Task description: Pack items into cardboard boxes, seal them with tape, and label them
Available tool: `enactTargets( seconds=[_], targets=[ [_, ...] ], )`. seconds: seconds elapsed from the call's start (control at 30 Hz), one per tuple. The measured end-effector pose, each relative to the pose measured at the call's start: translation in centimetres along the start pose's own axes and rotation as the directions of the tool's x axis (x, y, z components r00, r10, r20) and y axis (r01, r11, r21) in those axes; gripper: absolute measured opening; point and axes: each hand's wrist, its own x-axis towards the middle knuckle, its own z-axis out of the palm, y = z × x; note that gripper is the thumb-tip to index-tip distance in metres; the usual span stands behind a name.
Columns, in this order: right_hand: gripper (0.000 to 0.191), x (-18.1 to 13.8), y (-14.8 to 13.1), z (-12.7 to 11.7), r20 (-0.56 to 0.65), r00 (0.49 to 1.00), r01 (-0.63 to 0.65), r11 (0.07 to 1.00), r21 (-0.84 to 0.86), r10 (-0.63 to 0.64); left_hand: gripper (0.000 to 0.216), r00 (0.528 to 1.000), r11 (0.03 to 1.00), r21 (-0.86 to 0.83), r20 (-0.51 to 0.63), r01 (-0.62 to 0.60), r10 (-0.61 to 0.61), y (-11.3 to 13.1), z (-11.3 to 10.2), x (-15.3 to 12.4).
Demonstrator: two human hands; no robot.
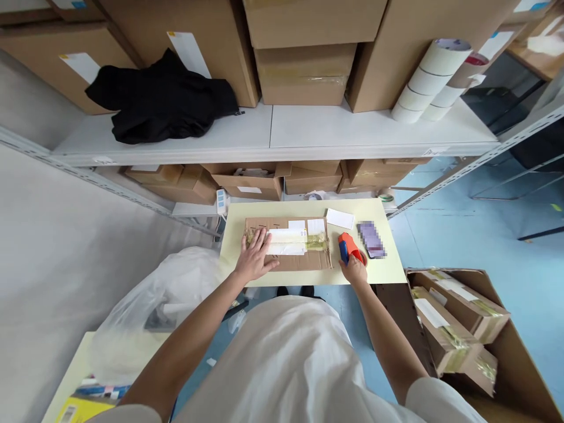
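A flat cardboard box lies on the pale yellow table. White labels and strips of clear tape cover part of its top. My left hand rests flat on the box's left end, fingers spread. To the right of the box, my right hand is closed around an orange and blue tape dispenser, which sits at the tabletop. Beyond the dispenser is a white paper slip. A purple item, blurred out, lies right of it.
Above the table's far side runs a grey shelf with cartons, a black garment and stacked tape rolls. A large open carton with taped boxes stands at lower right. A clear plastic bag is at left.
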Motion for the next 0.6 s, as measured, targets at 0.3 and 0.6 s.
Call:
enactTargets(
  seconds=[0.3,0.6],
  targets=[
    [0.023,1.9,0.7,-1.8,0.032,0.996,0.084,0.996,0.018,-0.085,0.089,0.992,0.992,0.014,-0.011,0.123,-0.123,3.4,0.8,-2.3],
    [0.029,1.9,-6.8,-12.7,-0.285,0.921,0.389,0.703,0.595,-0.267,0.086,0.989,0.989,-0.049,-0.039,0.139,-0.141,3.0,0.6,-1.9]
  ],
)
